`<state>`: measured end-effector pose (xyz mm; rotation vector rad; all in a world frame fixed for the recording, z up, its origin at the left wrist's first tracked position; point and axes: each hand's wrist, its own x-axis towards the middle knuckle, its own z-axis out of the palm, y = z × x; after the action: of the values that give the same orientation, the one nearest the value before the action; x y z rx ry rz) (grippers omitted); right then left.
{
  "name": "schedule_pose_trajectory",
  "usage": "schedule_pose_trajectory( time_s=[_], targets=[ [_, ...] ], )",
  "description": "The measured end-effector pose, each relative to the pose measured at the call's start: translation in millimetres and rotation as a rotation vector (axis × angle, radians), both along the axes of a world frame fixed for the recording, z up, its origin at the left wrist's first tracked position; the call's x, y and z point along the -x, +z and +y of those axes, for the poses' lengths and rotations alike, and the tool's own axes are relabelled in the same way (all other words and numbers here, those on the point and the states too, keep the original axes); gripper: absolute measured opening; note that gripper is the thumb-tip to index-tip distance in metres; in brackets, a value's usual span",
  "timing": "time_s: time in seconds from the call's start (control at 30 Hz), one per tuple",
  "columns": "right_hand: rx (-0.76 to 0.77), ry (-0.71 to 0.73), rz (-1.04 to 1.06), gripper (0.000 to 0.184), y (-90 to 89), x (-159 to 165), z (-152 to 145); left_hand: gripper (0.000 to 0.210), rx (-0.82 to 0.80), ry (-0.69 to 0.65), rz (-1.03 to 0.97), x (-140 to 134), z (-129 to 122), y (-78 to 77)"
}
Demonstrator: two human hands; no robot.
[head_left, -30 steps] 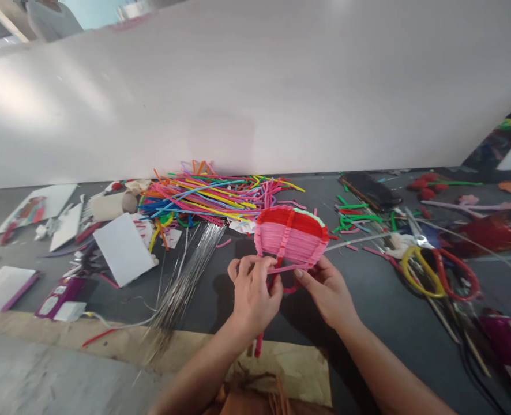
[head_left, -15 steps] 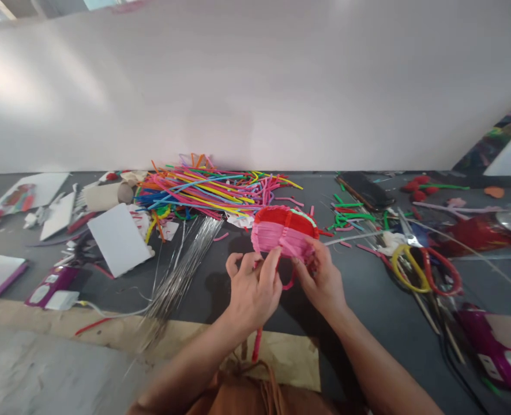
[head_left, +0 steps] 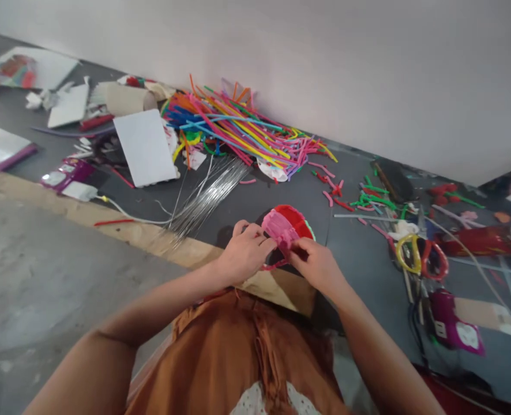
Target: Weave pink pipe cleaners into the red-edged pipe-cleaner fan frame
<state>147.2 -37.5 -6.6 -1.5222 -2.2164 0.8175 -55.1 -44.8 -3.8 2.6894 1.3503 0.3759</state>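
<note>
The ribbed piece in the centre of the frame is pink on its left part and red at its upper right, edged in pale mint green. Above it, the fuzzy stems mix pink, orange, yellow and blue (a proper jumble of stripes). The wires left of centre are silver. Toward the right, the scissors have one yellow loop and one red. At the bottom, the garment is rust-brown with white, eyelet-dotted patches.

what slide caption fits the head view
Left hand and right hand hold a pink-red pipe-cleaner piece near loose pipe cleaners.
</note>
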Motion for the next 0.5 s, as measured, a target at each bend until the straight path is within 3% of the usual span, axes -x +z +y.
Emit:
schedule_pose_trajectory(
  time_s=[0.1, 0.23, 0.37, 0.5],
  targets=[
    [0.053, -0.067, 0.108, 0.008, -0.5, -0.9, -24.0, 0.016, -0.089, -0.077, 0.053, 8.3, -9.7, -0.1],
    [-0.072, -0.057, 0.193, 0.005, -7.7, -4.1, -45.5, 0.02, -0.135, -0.135, 0.074, 0.5, -33.3, -0.9],
    [-0.216, 0.009, 0.171, 0.009, -11.6, -4.8, -53.5, 0.023, -0.12, -0.109, -0.036, -12.4, -57.0, -20.1],
    [-0.342, 0.097, 0.118, 0.017, -11.7, -6.1, -54.6, 0.027, -0.064, -0.069, -0.096, -15.2, -64.7, -36.4]
  ],
)
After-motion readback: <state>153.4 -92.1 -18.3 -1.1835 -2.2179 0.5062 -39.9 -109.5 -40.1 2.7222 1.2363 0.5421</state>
